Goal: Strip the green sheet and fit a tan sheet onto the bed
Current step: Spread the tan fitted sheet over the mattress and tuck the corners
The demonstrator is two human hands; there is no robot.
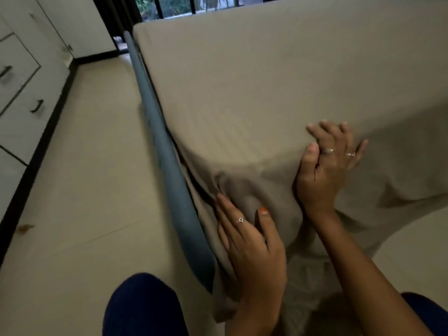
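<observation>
Tan sheet (278, 76) spread over the mattress top, draped loose at the near corner. Left hand (252, 241) laid on the hanging fabric at that corner, fingers straight and pressing toward the gap beside the blue-grey bed frame rail (169, 180); nothing clenched. Right hand (327, 163) on the top edge just beyond, fingers spread flat on the cloth, thumb raised against a fold; whether any fabric is pinched cannot be told. White drawer unit (21, 93) at far left, drawers closed, contents hidden. Knee in dark blue trousers (143, 306) at lower edge, beside the rail.
</observation>
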